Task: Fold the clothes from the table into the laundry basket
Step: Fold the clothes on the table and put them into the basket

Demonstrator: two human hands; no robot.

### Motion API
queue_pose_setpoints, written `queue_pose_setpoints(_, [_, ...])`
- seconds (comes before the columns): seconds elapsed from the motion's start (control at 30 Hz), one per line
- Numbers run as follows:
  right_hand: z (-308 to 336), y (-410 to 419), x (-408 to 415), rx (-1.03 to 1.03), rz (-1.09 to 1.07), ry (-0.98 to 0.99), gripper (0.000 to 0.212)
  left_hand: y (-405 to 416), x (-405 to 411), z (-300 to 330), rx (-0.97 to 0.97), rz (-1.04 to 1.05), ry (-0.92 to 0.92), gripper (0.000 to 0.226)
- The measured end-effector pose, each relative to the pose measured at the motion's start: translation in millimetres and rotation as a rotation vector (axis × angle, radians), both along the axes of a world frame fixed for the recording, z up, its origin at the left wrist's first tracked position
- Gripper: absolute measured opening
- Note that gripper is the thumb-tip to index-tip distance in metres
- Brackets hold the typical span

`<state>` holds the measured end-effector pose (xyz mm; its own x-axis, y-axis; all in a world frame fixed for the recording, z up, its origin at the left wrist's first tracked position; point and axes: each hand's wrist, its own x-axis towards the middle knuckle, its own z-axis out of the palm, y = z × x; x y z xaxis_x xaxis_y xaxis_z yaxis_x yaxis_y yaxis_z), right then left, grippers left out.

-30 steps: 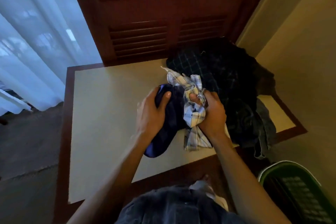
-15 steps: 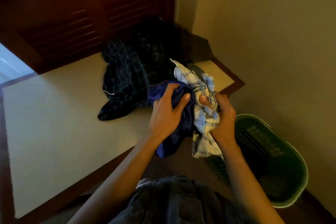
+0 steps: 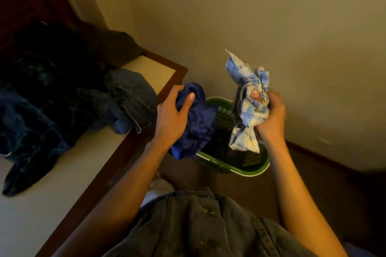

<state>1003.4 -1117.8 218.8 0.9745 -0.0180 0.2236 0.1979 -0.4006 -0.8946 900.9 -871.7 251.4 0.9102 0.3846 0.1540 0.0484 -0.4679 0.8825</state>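
Note:
My left hand grips a bunched dark blue garment. My right hand grips a crumpled light blue-and-white plaid garment. Both bundles hang above the green laundry basket, which stands on the floor by the wall, its inside mostly hidden behind the clothes. The two hands are apart, one over each side of the basket. On the table at the left lies a pile: a dark plaid garment, blue jeans and a dark grey piece.
The table's dark wooden edge runs diagonally just left of my left arm. A beige wall rises close behind the basket, with brown carpet and a dark baseboard below. My own grey clothing fills the bottom of the view.
I have turned right from the table to the basket. Both hands carried the two garments off the table, moved apart, and now hold them over the basket.

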Motion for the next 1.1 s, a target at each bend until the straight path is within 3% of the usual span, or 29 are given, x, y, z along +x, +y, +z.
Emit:
queue_pose_setpoints(0.17, [-43.1,-24.1,9.5,-0.053,-0.129,0.156,0.03,-13.0,55.2,-28.2,0.002,-0.099,0.117,0.04])
queue_pose_setpoints(0.27, [-67.1,-29.9,9.7,0.059,-0.274,0.344,0.032,-23.8,74.6,-36.2,-0.011,-0.187,0.161,0.047])
queue_pose_setpoints(0.4, [-93.6,-31.4,1.7,-0.107,-0.325,0.407,0.03,-36.8,93.2,-50.5,0.033,-0.268,0.218,0.039])
queue_pose_setpoints(0.63, [-95.7,-22.0,-14.9,-0.053,-0.391,0.415,0.02,-45.5,119.6,-82.6,0.141,-0.372,0.385,0.048])
queue_pose_setpoints(0.8, [-82.8,-22.8,-2.8,-0.021,-0.356,0.405,0.012,-63.1,139.4,-56.1,-0.114,-0.539,0.369,0.069])
queue_pose_setpoints(0.87, [-77.1,-21.0,2.2,0.011,-0.355,0.388,0.012,-63.3,148.4,-53.6,-0.181,-0.514,0.41,0.074])
queue_pose_setpoints(1.0, [-68.4,-17.9,5.0,0.063,-0.345,0.375,0.012,-58.0,144.0,-52.2,-0.198,-0.462,0.462,0.045])
queue_pose_setpoints(1.1, [-66.5,-9.4,0.4,0.062,-0.299,0.387,0.011,-52.2,122.9,-55.9,-0.268,-0.461,0.486,0.045])
